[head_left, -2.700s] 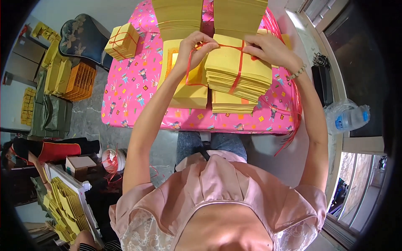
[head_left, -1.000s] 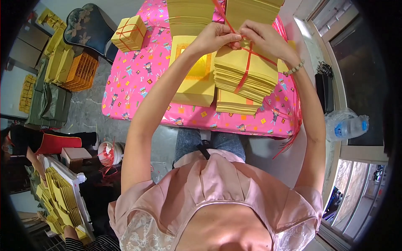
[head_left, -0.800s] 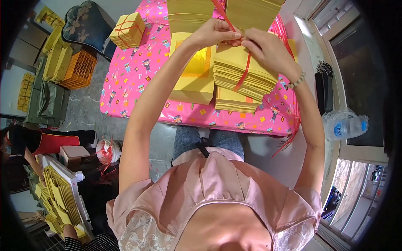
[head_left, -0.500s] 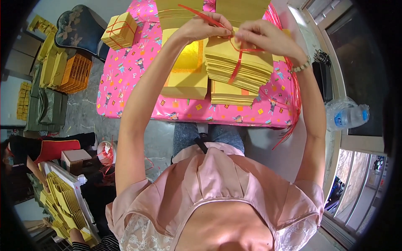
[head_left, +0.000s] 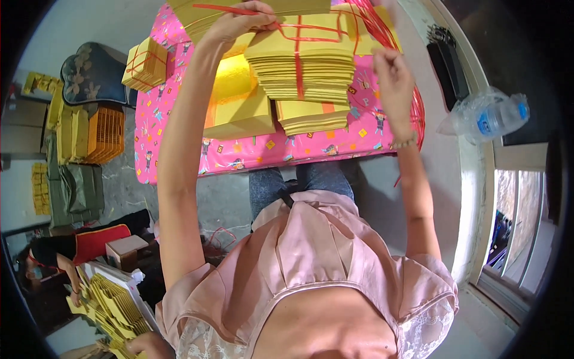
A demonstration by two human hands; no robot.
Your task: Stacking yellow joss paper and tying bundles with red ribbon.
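A thick stack of yellow paper sheets [head_left: 302, 78] sits on the table with a flat red plastic ribbon [head_left: 299, 72] running down its front and across its top. My left hand [head_left: 248, 23] is at the stack's upper left corner, fingers pinched on the ribbon, whose loose tail sticks out to the left. To the right of the stack, my right hand [head_left: 393, 75] is raised with its fingers curled in; whether anything thin is between them I cannot make out. Beneath and beside the tied stack lie more yellow stacks, one with a shiny gold square [head_left: 231, 81].
A pink patterned cloth [head_left: 239, 160] covers the table; a ribbon-tied yellow block [head_left: 145, 64] stands at its left. Red ribbon strands [head_left: 420, 113] hang over the right edge. A chair [head_left: 92, 75] and orange crate [head_left: 106, 134] stand left. A co-worker's arm [head_left: 72, 278] handles yellow paper lower left.
My right hand has left the ribbon crossing and moved right and toward me. My left hand stays on the ribbon, at the stack's corner. The stack now appears squarer to me.
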